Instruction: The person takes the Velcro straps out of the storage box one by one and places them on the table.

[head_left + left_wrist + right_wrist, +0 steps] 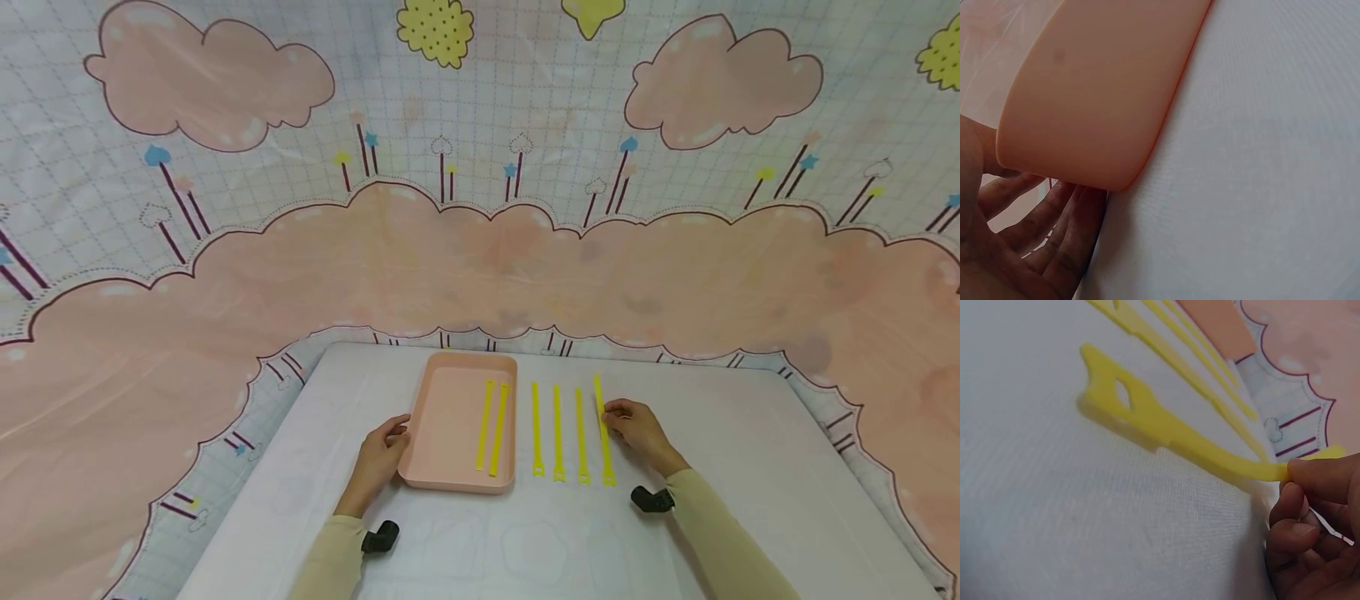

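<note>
My left hand (378,458) holds the left edge of a shallow peach tray (442,417). In the left wrist view the fingers (1041,231) lie against its outer wall, with the thumb at the rim; the fingertips are partly hidden. Two yellow cable ties (498,429) lie in the tray's right half. Right of the tray, several matching flat ties with slotted heads stand in a row, heads toward me. My right hand (637,429) pinches the rightmost yellow cable tie (1191,453) between thumb and finger, near its far, narrow end. That end is lifted, and the slotted head stays low near the table.
The white table (465,550) has its far edge just behind the tray. A patterned cloth with clouds (525,267) hangs behind and around it. A black device (381,537) is strapped at each wrist, below beige sleeves (727,533).
</note>
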A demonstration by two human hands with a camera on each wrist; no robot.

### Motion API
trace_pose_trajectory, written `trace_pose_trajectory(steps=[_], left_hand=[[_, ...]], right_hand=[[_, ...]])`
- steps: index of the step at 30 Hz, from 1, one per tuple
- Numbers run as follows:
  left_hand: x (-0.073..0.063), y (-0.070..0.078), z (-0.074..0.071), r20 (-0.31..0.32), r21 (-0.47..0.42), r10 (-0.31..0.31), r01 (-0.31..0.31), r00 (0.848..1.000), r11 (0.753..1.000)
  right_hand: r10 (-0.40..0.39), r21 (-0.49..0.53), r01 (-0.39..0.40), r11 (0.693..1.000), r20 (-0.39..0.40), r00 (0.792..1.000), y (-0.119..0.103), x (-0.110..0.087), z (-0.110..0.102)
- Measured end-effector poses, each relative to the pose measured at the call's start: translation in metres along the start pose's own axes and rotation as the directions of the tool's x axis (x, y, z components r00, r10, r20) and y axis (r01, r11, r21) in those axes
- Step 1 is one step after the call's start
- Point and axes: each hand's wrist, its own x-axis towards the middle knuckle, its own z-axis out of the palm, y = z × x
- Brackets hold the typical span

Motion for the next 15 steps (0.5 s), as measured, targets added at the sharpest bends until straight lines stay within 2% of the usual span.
trace_pose_trajectory(steps=[15], left_hand=[[-0.0023, 0.0022, -0.0009, -0.018, -0.008, 0.017, -0.018, 1.0, 1.0]], right_hand=[[-0.008, 0.042, 0.009, 0.999, -0.015, 1.0, 0.0025, -0.0019, -0.0023]])
